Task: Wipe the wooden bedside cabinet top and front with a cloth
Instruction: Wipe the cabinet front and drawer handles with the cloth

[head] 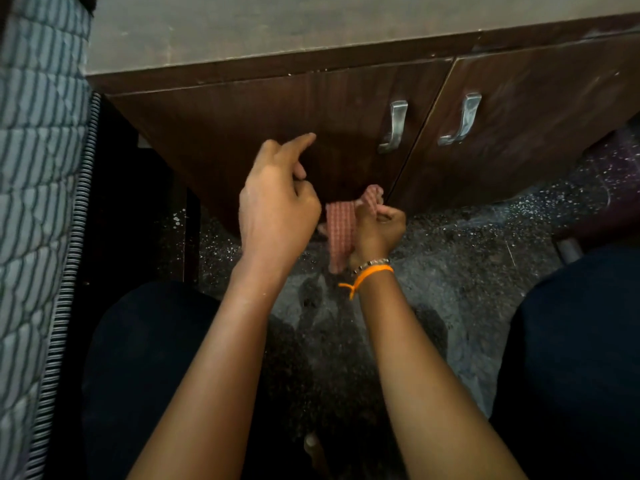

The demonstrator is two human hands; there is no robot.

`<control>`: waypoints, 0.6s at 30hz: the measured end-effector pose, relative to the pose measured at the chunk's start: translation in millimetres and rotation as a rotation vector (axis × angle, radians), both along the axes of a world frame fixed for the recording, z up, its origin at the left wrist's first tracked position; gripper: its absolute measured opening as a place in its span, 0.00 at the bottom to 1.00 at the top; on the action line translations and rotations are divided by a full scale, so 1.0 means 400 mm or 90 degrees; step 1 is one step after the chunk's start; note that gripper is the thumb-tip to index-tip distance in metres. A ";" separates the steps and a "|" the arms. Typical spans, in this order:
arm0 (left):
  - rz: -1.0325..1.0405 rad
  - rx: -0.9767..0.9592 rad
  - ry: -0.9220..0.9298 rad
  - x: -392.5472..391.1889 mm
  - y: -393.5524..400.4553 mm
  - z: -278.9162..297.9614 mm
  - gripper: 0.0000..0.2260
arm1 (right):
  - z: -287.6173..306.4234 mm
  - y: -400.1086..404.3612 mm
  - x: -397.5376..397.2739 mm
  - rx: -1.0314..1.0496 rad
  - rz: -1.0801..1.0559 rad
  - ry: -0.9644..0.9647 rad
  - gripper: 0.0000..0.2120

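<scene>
The dark wooden bedside cabinet (242,133) fills the upper view, with its dusty pale top (242,26) above two front doors. A pink checked cloth (341,233) hangs as a folded strip in front of the left door's lower edge. My right hand (379,230), with an orange thread and a bead bracelet at the wrist, grips the cloth's right end. My left hand (277,199) is just left of the cloth; its index finger points at the door, and its other fingers curl against the cloth's left edge and appear to hold it.
Two metal handles (393,126) (462,119) sit on the doors. A striped quilted mattress edge (38,202) runs down the left side. The floor (467,271) is dark speckled stone. My knees in dark trousers (145,358) (571,358) flank the arms.
</scene>
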State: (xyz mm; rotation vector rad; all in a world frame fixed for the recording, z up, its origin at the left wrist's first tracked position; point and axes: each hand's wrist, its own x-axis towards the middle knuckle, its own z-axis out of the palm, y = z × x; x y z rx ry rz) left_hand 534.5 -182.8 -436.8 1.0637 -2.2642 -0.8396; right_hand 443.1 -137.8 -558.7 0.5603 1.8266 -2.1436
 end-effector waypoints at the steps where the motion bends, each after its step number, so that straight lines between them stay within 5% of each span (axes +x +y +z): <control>1: -0.025 0.012 -0.019 -0.003 0.003 -0.006 0.27 | -0.004 0.020 0.005 0.048 0.032 0.059 0.15; 9: -0.064 0.010 -0.141 -0.021 0.010 -0.056 0.26 | 0.114 0.026 -0.018 0.205 0.196 0.797 0.14; 14: -0.073 -0.007 -0.145 -0.027 0.025 -0.071 0.25 | -0.076 0.021 -0.074 0.370 0.300 0.841 0.14; 18: -0.155 -0.019 -0.174 -0.044 0.045 -0.101 0.25 | -0.268 0.118 -0.171 0.593 0.564 0.753 0.13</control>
